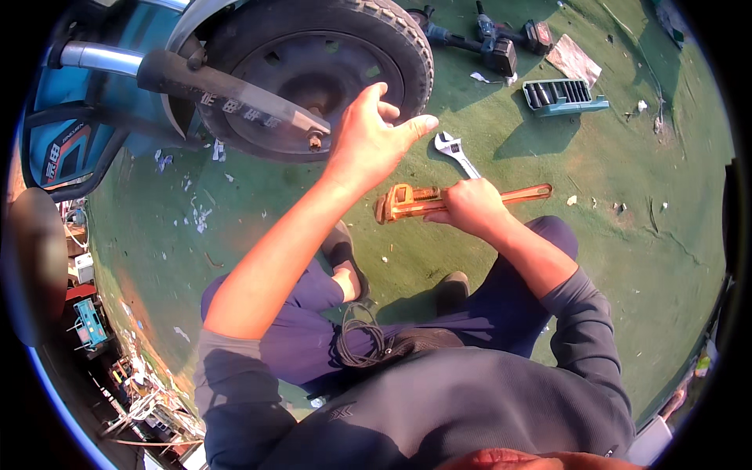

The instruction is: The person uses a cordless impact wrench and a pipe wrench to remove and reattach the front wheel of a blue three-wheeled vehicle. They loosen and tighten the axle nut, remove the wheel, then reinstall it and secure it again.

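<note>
My right hand (476, 205) is wrapped round the handle of an orange pipe wrench (411, 201), whose jaw end points left. Fingers apart, my left hand (370, 139) is raised in front of a black-tyred wheel (313, 66) with a dark rim; it holds nothing. Close to that hand is the axle nut (315, 141) at the lower end of the fork leg (227, 98). A silver adjustable wrench (456, 153) lies on the green ground just beyond the pipe wrench, its handle end hidden by my right hand.
Two cordless power tools (501, 48) lie on the green mat (627, 258) beyond the wheel. Near them are a teal case (565, 98) of dark sockets and a pale rag (573, 59). The blue vehicle body (59, 157) stands at left. Paper scraps (202, 213) litter the ground.
</note>
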Demonstrator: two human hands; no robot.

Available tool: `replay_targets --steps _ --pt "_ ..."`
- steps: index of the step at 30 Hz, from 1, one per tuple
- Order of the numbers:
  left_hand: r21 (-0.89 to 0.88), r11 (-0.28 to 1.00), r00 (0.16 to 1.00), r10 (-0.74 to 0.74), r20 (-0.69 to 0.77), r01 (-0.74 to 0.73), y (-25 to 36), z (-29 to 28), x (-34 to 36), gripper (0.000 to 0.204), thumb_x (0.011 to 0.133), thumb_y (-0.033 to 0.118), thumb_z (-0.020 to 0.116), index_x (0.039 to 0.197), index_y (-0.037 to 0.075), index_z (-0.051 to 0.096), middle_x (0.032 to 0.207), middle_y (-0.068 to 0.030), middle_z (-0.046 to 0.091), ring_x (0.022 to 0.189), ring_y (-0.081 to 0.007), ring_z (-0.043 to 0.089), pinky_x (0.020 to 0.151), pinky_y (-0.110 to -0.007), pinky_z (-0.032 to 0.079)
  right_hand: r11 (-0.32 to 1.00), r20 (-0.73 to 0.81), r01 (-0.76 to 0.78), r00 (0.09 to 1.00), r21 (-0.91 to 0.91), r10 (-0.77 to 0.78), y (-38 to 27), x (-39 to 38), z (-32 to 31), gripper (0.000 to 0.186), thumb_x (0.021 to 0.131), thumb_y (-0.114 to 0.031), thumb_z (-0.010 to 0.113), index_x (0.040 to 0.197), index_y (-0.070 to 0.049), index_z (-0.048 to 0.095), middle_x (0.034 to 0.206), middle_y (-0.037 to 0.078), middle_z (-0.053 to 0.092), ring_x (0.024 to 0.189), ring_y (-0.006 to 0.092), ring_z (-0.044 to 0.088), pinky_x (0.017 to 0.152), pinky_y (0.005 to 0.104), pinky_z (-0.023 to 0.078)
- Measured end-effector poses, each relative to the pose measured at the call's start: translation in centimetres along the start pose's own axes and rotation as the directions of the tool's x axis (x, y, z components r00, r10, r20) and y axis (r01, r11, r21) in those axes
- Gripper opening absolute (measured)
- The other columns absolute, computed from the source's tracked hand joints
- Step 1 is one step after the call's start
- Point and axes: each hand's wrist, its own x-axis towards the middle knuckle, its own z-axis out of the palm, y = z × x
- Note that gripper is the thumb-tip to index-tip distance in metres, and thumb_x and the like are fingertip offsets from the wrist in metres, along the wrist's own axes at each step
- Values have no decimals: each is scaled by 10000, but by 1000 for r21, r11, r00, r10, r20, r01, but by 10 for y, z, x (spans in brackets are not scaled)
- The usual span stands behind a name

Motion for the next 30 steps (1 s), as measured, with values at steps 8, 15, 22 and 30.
replay_targets --steps 8,15,22,30 --pt "-375 927 784 -228 -577 -6 33 93 82 891 692 439 884 1214 -110 414 1234 -301 495 1197 -423 519 1051 -489 432 970 65 -234 969 -72 239 20 -21 -3 290 773 -366 763 745 -78 741 704 115 703 679 291 715 601 407 547" --pt "-328 883 575 -468 -671 335 65 93 102 899 705 403 885 1248 -90 364 1227 -290 484 1179 -417 523 969 -510 499 942 282 -334 908 40 310 30 -20 -19 382 809 -411 752 879 -36 759 861 144 745 835 329 729 726 438 571" --pt "-307 913 622 -408 -668 269 52 94 95 824 740 315 852 1250 -88 346 1249 -294 450 1183 -427 508 983 -517 490 921 270 -387 892 41 363 40 -12 -14 436 805 -460 741 920 -40 754 894 145 744 855 328 726 745 428 571" --pt "-275 960 658 -238 -714 49 40 92 74 801 727 286 850 1208 -118 353 1246 -292 429 1209 -431 467 1056 -508 413 870 255 -486 854 78 454 61 -18 -13 448 813 -491 713 912 -56 749 867 135 741 853 323 722 752 424 565"
